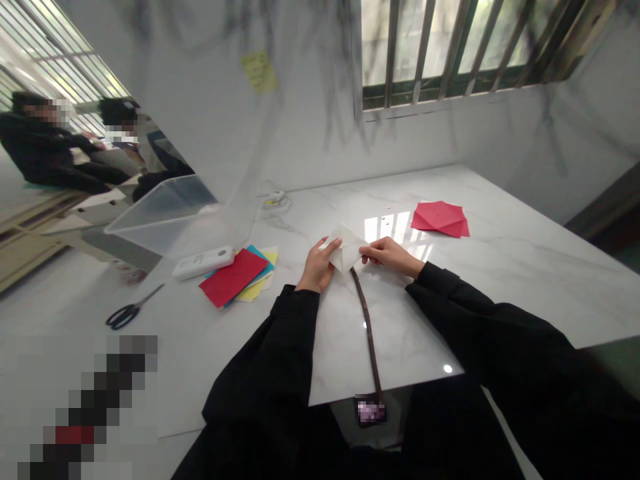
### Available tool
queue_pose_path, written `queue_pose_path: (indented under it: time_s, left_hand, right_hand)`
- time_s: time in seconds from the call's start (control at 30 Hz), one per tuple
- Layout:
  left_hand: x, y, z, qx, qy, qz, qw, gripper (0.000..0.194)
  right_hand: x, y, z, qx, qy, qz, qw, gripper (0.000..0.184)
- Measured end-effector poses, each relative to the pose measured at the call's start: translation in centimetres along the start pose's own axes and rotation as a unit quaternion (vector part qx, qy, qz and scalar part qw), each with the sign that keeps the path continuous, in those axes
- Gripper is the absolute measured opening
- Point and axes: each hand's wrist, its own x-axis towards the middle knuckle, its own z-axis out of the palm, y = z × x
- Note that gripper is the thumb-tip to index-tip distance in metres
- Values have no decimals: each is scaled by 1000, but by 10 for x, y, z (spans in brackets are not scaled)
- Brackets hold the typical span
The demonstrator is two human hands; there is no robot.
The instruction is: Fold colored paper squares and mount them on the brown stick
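Note:
A cream-white piece of folded paper [345, 250] is held up over the table between both hands. My left hand [320, 265] grips its left side, the thumb lying on top. At the right corner, my right hand [383, 255] pinches the paper between thumb and fingers. Creases run across the paper, which has a pointed, diamond-like outline. Below it a dark brown cord or strap [367, 320] runs down past the table's front edge to a blurred-out pinkish object [371, 410].
Left of my hands lie red, blue and yellow paper sheets [235, 277], a white device [204, 262] and black-handled scissors [127, 313]. Red papers [440, 219] lie at the right back. A clear plastic bin [165, 213] stands at left; two people sit beyond it.

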Motion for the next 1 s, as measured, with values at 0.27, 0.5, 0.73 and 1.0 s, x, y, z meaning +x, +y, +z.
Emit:
queue_pose_path:
  time_s: [0.27, 0.5, 0.73, 1.0]
  left_hand:
    - [1, 1, 1, 15, 3, -32, 999, 42]
    - [1, 10, -7, 9, 9, 12, 1000, 45]
    - [6, 3, -11, 35, 80, 73, 994, 47]
    - [6, -2, -8, 116, 69, 122, 983, 46]
  right_hand:
    - [0, -1, 2, 40, 20, 3, 999, 45]
    - [4, 3, 2, 133, 87, 34, 987, 48]
    - [2, 4, 2, 88, 60, 13, 994, 46]
    - [-1, -3, 2, 113, 26, 21, 993, 48]
